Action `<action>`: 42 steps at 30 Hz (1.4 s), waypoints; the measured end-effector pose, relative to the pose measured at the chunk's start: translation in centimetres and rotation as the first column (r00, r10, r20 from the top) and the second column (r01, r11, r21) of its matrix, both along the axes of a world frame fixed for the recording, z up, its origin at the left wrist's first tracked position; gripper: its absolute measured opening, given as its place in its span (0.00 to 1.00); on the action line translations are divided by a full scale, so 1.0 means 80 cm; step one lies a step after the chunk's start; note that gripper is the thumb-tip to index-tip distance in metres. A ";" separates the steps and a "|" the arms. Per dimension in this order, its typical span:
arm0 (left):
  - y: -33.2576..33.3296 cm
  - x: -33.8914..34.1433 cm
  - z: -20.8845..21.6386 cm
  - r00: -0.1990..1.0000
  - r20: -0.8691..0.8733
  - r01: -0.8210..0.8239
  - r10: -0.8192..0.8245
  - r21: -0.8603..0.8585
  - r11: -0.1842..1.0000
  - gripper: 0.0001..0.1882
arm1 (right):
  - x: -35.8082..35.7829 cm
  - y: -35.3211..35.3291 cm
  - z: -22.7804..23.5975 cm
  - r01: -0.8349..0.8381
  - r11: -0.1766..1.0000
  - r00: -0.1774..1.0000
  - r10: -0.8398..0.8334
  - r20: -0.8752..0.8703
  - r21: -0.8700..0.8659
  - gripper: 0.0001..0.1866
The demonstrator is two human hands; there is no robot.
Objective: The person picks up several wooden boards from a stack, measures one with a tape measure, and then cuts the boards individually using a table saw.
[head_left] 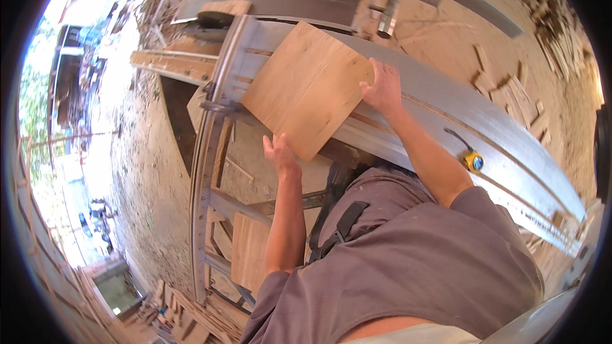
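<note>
A square wooden board (309, 86) lies tilted over the grey metal table (433, 83) of a machine, its near corner jutting past the table's edge toward my body. My left hand (282, 153) grips the board's near left edge, thumb and fingers closed on it. At the right corner, my right hand (384, 86) is also closed on the board, with the fingers along its edge. The board hides part of the table and its slots.
A yellow tape measure (473, 160) lies on the table to the right. A metal rail (203, 172) runs along the left side. Below it stands another wooden board (250, 251). Wood offcuts (513, 99) litter the sawdust-covered floor at the far right, with more scraps (191, 312) at lower left.
</note>
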State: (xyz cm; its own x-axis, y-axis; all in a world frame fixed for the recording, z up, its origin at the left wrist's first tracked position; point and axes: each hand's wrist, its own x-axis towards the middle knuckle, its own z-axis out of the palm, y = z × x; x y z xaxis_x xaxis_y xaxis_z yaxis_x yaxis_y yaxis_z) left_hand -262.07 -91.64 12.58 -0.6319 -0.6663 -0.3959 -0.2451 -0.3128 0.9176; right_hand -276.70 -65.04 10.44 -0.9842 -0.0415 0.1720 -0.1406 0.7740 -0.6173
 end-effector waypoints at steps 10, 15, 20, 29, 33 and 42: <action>0.086 0.125 -0.043 0.945 0.058 0.264 -0.320 0.442 0.857 0.14 | 0.186 0.160 0.007 0.201 0.972 0.975 -0.211 0.075 0.118 0.34; 0.047 0.146 -0.087 0.622 0.356 0.586 -0.697 -0.802 0.113 0.23 | 0.273 0.165 0.018 0.346 0.929 0.925 -0.361 0.116 0.133 0.32; 0.099 0.141 0.007 0.883 0.103 0.421 -0.458 0.257 0.870 0.28 | 0.333 0.239 0.058 0.398 0.884 0.752 -0.161 0.639 -0.245 0.26; 0.436 0.153 0.051 0.720 0.015 0.678 -0.694 0.197 0.708 0.35 | 0.507 0.518 0.051 0.680 0.531 0.733 -0.523 0.435 -0.506 0.22; 0.627 0.193 0.073 0.534 -0.078 0.787 -0.842 0.409 0.461 0.30 | 0.616 0.640 0.047 0.838 0.347 0.513 -0.765 0.389 -0.421 0.20; 0.844 0.242 0.070 0.345 0.035 0.896 -0.938 0.285 0.340 0.27 | 0.760 0.753 0.044 0.738 -0.148 0.335 -0.766 0.548 -0.658 0.15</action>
